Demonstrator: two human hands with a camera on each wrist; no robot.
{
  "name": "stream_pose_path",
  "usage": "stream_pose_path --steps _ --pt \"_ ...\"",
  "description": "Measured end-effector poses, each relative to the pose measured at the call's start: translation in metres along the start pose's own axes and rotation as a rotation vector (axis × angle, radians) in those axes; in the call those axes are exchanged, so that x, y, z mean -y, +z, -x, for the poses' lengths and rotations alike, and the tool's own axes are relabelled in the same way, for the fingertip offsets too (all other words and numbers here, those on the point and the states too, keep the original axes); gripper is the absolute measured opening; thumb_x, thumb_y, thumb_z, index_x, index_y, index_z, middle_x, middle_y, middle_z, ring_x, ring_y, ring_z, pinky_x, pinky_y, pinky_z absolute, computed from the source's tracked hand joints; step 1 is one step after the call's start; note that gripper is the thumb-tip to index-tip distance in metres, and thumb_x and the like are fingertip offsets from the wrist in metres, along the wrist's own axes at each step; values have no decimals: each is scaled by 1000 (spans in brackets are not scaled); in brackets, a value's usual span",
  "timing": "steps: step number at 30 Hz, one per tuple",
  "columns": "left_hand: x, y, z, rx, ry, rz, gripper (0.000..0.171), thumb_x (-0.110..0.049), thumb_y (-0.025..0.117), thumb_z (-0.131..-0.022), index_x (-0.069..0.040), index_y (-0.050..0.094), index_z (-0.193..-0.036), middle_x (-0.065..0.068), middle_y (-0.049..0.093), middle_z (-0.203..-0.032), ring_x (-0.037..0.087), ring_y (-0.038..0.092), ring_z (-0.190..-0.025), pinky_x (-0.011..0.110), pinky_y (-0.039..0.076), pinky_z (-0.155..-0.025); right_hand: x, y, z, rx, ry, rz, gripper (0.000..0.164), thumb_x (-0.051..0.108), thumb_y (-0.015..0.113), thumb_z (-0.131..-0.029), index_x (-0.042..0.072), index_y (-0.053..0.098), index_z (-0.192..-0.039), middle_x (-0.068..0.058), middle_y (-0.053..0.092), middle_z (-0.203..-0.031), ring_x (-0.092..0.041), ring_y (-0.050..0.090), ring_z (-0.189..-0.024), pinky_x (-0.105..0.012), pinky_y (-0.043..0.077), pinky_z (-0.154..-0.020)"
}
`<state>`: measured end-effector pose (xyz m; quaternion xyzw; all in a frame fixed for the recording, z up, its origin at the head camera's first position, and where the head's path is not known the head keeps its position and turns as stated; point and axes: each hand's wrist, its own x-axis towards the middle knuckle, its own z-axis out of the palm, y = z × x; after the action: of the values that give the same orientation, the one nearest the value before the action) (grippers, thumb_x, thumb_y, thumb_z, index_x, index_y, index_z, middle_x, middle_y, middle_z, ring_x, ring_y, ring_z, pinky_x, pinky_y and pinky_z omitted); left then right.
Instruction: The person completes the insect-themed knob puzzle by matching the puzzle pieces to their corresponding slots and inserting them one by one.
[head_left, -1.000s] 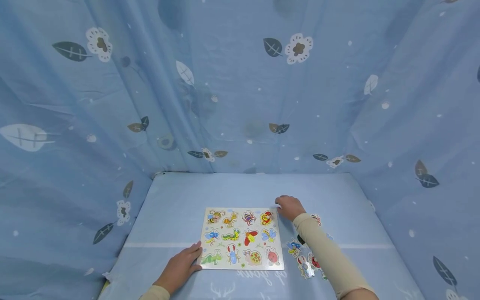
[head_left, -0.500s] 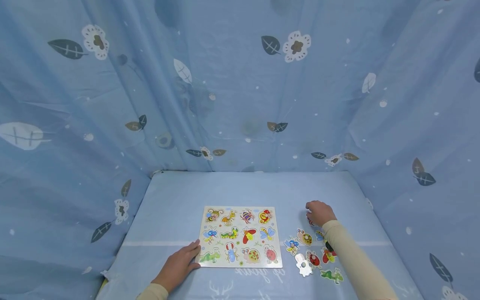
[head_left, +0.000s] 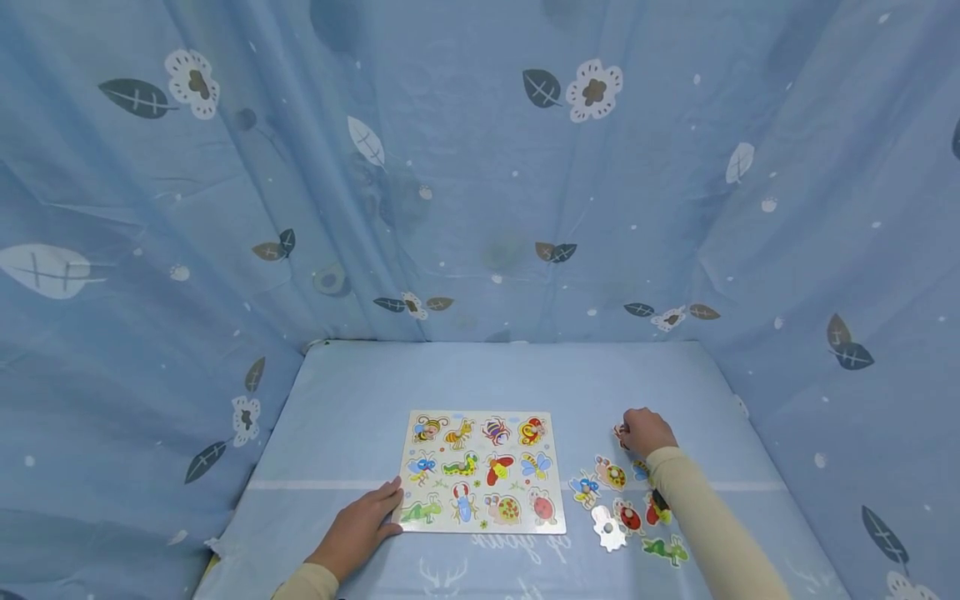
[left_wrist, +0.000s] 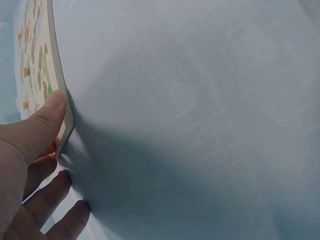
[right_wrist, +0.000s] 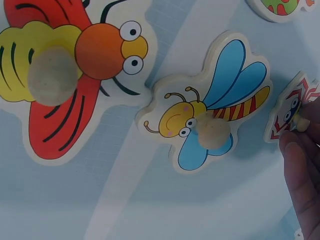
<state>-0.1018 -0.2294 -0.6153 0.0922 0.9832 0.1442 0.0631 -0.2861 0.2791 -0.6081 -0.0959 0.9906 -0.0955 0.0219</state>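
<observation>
My left hand (head_left: 356,528) holds the lower left corner of a wooden insect puzzle board (head_left: 482,527). In the left wrist view, the thumb (left_wrist: 47,112) lies on the board's edge, with the fingers round the corner. My right hand (head_left: 649,431) is at the top of the loose pieces, right of the board. It pinches the pale wooden knob of a spider puzzle piece (right_wrist: 287,112), which stands tilted in the right wrist view. Part of the spider is hidden by the fingers. Beside it lies a dragonfly-like piece (right_wrist: 220,112) with blue wings.
Several loose knobbed pieces lie right of the board, including a red-winged bug (right_wrist: 102,50), a blue insect (head_left: 583,490), a snail (head_left: 609,472), a ladybug (head_left: 628,518) and a green grasshopper (head_left: 663,550). One piece (head_left: 609,530) shows white glare. A patterned blue curtain (head_left: 480,208) surrounds the table.
My right hand has moved right from the board's upper right corner to the loose pieces and now grips the spider piece. My left hand stays at the board.
</observation>
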Motion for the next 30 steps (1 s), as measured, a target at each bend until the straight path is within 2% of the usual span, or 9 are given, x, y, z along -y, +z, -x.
stream_pose_path --steps 9,13,17,23,30 --pt "1 -2 1 -13 4 0 64 -41 74 -81 -12 58 -135 2 50 -148 22 51 -133 43 51 -106 6 -1 -4 21 28 -32 10 10 76 -81 7 67 -77 -2 65 -69 -14 54 -58 -33 52 -52" --pt "2 -2 1 -10 -2 -12 64 -41 75 -80 -12 59 -135 2 50 -148 22 51 -133 42 51 -106 19 -4 -10 28 35 -38 9 10 75 -83 8 68 -78 -2 65 -71 -14 55 -59 -32 53 -54" --pt "2 -1 0 -1 -2 -12 65 -41 75 -79 -11 58 -135 3 50 -148 23 51 -133 43 50 -106 37 -7 -17 12 12 -41 12 9 76 -82 9 67 -73 0 63 -66 -14 53 -57 -30 49 -51" --pt "1 0 -2 5 -10 -26 66 -42 76 -78 -11 59 -134 3 50 -148 23 51 -133 44 50 -106 71 -2 -30 -52 -78 12 19 14 76 -83 15 66 -66 6 57 -57 -11 48 -50 -26 40 -44" --pt "-2 3 -1 0 -14 -43 67 -42 77 -76 -12 59 -133 2 51 -147 22 52 -132 43 50 -107 119 0 -37 -91 -174 11 16 17 75 -85 16 71 -70 7 60 -59 -9 47 -50 -25 42 -45"
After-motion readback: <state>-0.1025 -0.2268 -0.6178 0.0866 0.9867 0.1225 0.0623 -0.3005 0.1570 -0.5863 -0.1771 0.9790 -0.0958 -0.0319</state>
